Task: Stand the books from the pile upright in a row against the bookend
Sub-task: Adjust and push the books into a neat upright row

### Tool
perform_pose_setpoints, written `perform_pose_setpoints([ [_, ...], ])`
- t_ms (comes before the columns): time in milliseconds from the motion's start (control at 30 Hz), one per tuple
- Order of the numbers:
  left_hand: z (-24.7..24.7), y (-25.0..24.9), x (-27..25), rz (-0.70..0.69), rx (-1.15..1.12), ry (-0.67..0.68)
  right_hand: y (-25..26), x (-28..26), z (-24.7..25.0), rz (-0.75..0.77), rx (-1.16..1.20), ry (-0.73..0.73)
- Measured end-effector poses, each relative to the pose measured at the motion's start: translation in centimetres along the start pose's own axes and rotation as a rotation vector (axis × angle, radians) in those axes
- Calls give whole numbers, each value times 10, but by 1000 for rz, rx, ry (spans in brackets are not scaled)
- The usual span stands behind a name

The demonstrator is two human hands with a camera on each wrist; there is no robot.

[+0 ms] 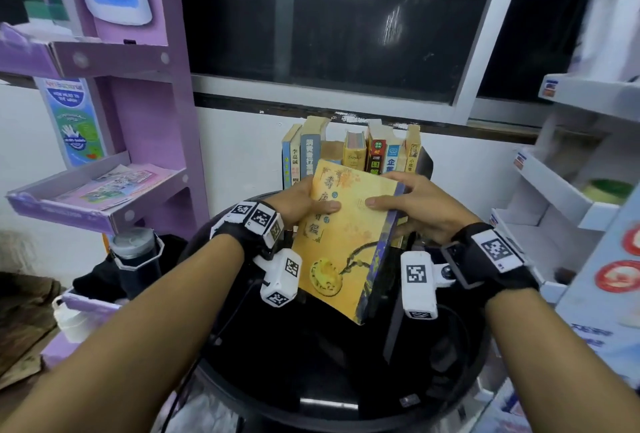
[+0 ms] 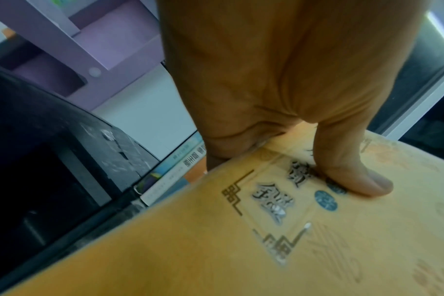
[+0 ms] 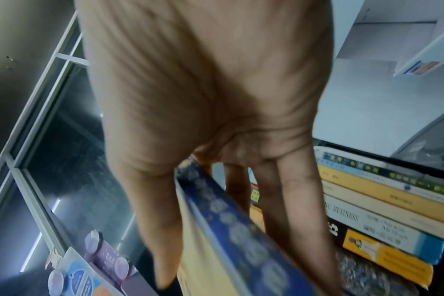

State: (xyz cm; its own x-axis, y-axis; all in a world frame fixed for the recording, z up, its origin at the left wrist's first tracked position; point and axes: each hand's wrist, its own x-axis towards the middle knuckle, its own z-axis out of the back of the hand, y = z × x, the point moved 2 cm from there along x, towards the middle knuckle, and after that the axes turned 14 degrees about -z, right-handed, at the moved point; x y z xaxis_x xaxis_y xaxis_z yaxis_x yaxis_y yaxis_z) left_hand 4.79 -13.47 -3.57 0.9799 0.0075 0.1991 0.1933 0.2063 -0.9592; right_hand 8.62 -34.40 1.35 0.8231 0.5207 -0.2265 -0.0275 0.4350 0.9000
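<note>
Black and round, the worktop (image 1: 311, 373) sits right below you, with a purple cardboard shelf (image 1: 104, 190) on your left and a white one (image 1: 554, 197) on your right. Nearest you, both hands hold one yellow book (image 1: 346, 242) tilted above the worktop, its blue spine (image 1: 377, 259) turned right. Your left hand (image 1: 304, 200) grips its left edge, thumb (image 2: 352, 176) pressed flat on the cover and fingers hidden behind. Your right hand (image 1: 415, 204) clasps the spine side, thumb on the cover and fingers (image 3: 292, 200) reaching down the back. Just right of that hand, the right wrist view shows a pile of books (image 3: 383, 216) lying flat. Farther back, against the white wall, a row of books (image 1: 353, 152) stands upright, a dark bookend (image 1: 425, 164) at its right end. Beyond them is a dark window (image 1: 329, 16).
</note>
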Motion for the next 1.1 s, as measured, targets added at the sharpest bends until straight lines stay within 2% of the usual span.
perform_pose_setpoints([
  [67,-12,-6,8,-35,-44,19,-2,-7,9,7,-9,36],
  [367,-66,-46,42,-152,-19,81,1,-39,67,128,-23,-204],
  [567,-93,-62,62,-226,3,130,10,-60,101,122,-126,-250],
  [700,-105,-74,72,-305,53,38,18,-70,114,170,-118,-364],
  [800,-107,-79,78,-411,154,-92,21,-73,124,203,-63,-468],
  [900,-104,-78,82,-522,367,-199,21,-72,135,228,-9,-563],
  [1000,-102,-74,86,-595,603,-222,20,-70,143,253,21,-652],
  [1100,-103,-68,92,-608,810,-206,18,-64,147,278,49,-706],
])
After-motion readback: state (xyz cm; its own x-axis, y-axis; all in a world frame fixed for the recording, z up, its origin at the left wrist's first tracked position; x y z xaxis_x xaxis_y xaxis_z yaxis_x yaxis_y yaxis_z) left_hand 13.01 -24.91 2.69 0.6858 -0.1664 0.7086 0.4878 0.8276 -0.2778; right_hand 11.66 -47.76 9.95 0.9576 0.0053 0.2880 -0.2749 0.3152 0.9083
